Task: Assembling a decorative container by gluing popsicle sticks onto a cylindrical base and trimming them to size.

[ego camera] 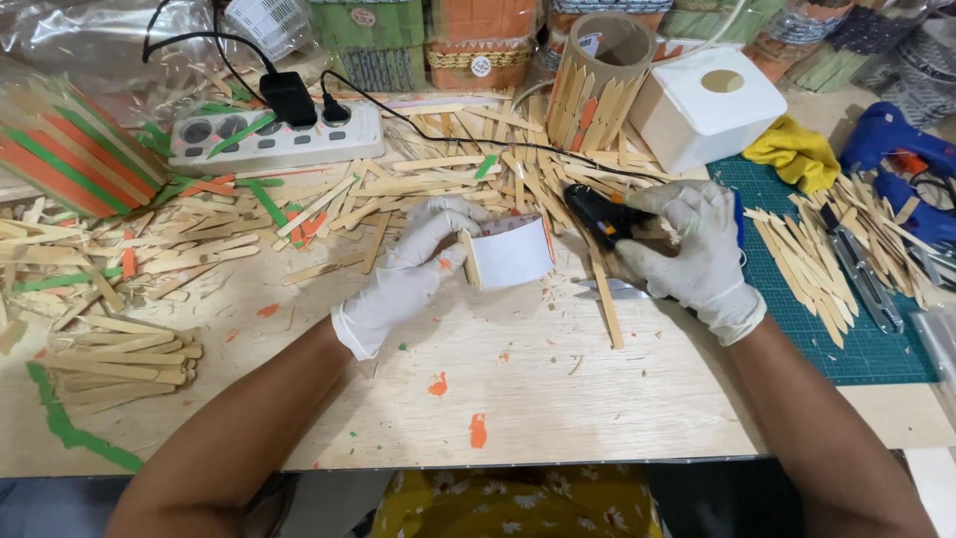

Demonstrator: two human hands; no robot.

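My left hand (410,267), in a white glove, holds a short cardboard tube (512,251) wrapped in white, lying on its side just above the wooden table, with one wooden stick (469,260) pressed against its left end. My right hand (692,254), also gloved, grips a black glue gun (597,212) whose nozzle points left toward the tube. The gun's black cord runs back toward the power strip (274,139).
Loose wooden sticks (398,189) litter the table, some painted orange or green. A stick-clad tube (596,80) and a white box (705,105) stand behind. A green cutting mat (856,339), a yellow cloth (797,151), a blue glue gun (896,139) and a cutter (864,274) lie at right.
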